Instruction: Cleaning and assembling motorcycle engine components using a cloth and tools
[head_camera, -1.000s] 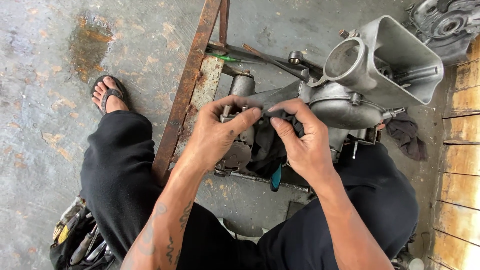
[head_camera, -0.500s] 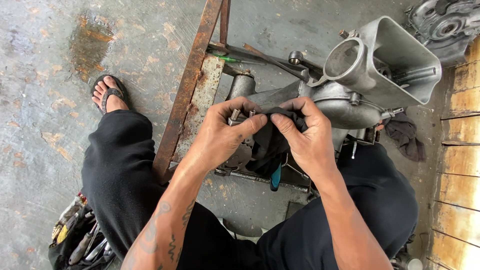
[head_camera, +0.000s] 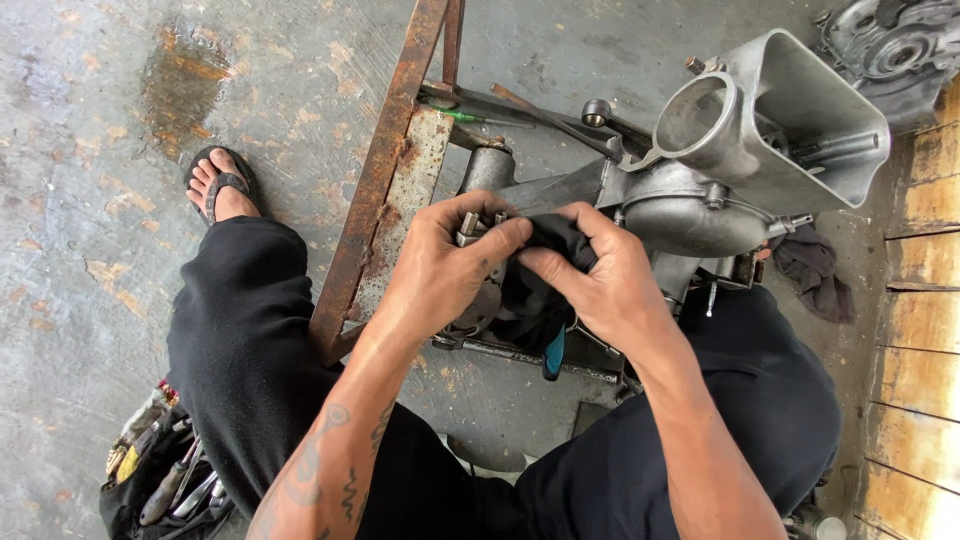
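The person is sitting low over a grey metal engine casing (head_camera: 720, 190) that is resting on the concrete floor (head_camera: 90, 130). Both hands are meeting in the middle of the view. The left hand (head_camera: 440, 275) is closing its grip on a dark cloth (head_camera: 545, 265), with the thumb and fingers pinching the upper edge of it. The right hand (head_camera: 610, 285) is also holding the same cloth, fingers folded tight around it. The cloth is lying against the casing, just below its round opening.

A rusty metal frame (head_camera: 385, 160) is running up from beside the left hand to the top edge. Thin rods and a green-handled tool (head_camera: 470, 117) are lying behind the hands. A second dark rag (head_camera: 810, 270) is lying on the floor at the right, near wooden boards (head_camera: 925, 300). A bag of tools (head_camera: 160, 470) is lying at the lower left and is cut off. One foot in a sandal (head_camera: 220, 185) is showing at the left.

The hands are covering the part under the cloth, so I cannot tell what it is. A blue piece (head_camera: 553, 352) is hanging below the hands; it is hard to make out.
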